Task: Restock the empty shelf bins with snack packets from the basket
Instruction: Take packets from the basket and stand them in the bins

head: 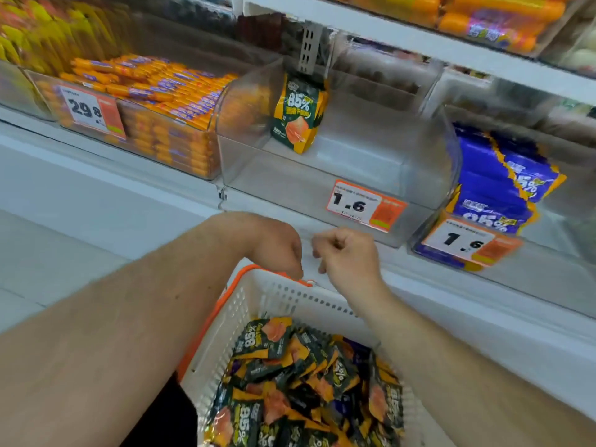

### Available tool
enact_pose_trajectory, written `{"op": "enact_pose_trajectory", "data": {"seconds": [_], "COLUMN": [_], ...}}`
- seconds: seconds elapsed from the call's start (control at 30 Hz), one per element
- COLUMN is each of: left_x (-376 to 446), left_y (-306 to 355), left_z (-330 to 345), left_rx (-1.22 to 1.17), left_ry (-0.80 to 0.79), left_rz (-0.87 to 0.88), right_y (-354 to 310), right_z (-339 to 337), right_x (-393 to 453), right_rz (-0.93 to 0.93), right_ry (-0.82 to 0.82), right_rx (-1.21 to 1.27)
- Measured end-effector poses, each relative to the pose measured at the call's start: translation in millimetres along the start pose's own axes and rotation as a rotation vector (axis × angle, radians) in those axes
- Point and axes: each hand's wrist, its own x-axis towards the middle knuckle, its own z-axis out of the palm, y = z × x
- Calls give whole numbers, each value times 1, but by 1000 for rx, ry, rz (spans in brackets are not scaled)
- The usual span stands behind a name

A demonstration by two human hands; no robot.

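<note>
— Checking clearance first: what room is there at the shelf edge?
— Both hands sit between the basket's far rim [306, 296] and the shelf lip. The left hand [277, 245] is curled, knuckles down, fingertips touching the orange basket handle [232, 287]; whether it actually grips the handle cannot be told. The right hand [346, 253] is clenched loosely and holds nothing, just beside the left.
— Containers?
— The white perforated basket holds a heap of dark-green-and-orange snack packets [303, 385]. The clear middle bin [322, 185], tagged 1.6 [364, 206], holds one upright packet [300, 114] at its back left; the rest of its floor is bare. The left bin [180, 137] is stacked with orange sausage sticks; the right bin [451, 250] holds purple packets [493, 182].
</note>
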Motion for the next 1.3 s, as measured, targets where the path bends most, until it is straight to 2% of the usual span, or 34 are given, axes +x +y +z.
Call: {"op": "enact_pose_trajectory", "data": {"seconds": [0.13, 0.23, 0.37, 0.47, 0.57, 0.7, 0.77, 1.03, 1.13, 1.3], "left_x": [4, 10, 19, 23, 26, 28, 28, 23, 21, 14], "left_y": [3, 3, 1, -1, -2, 0, 0, 0, -2, -17], "left_z": [6, 8, 9, 8, 7, 5, 4, -1, -1, -7], "left_rx": [-3, -17, -18, -26, -18, -8, 1, -11, -25, -85], "left_ry": [-40, -67, -92, -87, -83, -89, -88, -89, -122, -95], "left_rz": [14, 3, -14, -20, -13, -11, -13, -27, -50, -123], "right_y": [80, 126, 169, 185, 192, 190, 188, 127, 102, 62], "right_z": [36, 63, 92, 105, 117, 124, 124, 69, 35, -11], "right_x": [-12, -15, -14, -12, -9, -8, -7, 0, -2, -7], "right_rz": [266, 520, 777, 838, 878, 883, 888, 782, 767, 697], "right_ry": [-207, -307, -253, -185, -198, -239, -258, -411, -402, -368], "right_rx": [-226, -190, -137, -135, -101, -182, -131, 52, 213, 667]}}
